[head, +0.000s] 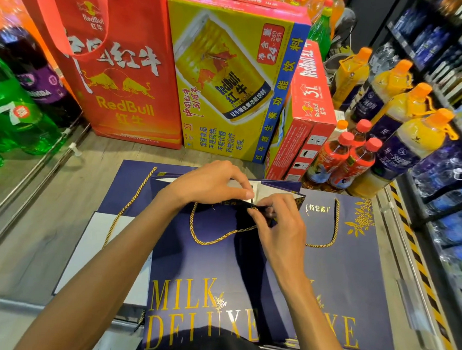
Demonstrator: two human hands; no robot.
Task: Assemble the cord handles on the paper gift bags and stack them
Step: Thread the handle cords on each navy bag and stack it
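Evidently the navy paper gift bag with gold lettering (206, 275) lies flat atop similar navy bags (353, 261). The left hand (210, 184), its grip clamped on the rim, holds the mouth apart so the right hand (280, 231), pinching the gold twisted cord (221, 234) there, can seat it. Inside shows only white paper. Behind stands a closed yellow drinks carton (224, 80).

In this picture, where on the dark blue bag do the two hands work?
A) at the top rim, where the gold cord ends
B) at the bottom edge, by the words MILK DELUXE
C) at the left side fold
A: the left hand and the right hand both pinch the top rim of the blue bag, where the gold cord loop ends.
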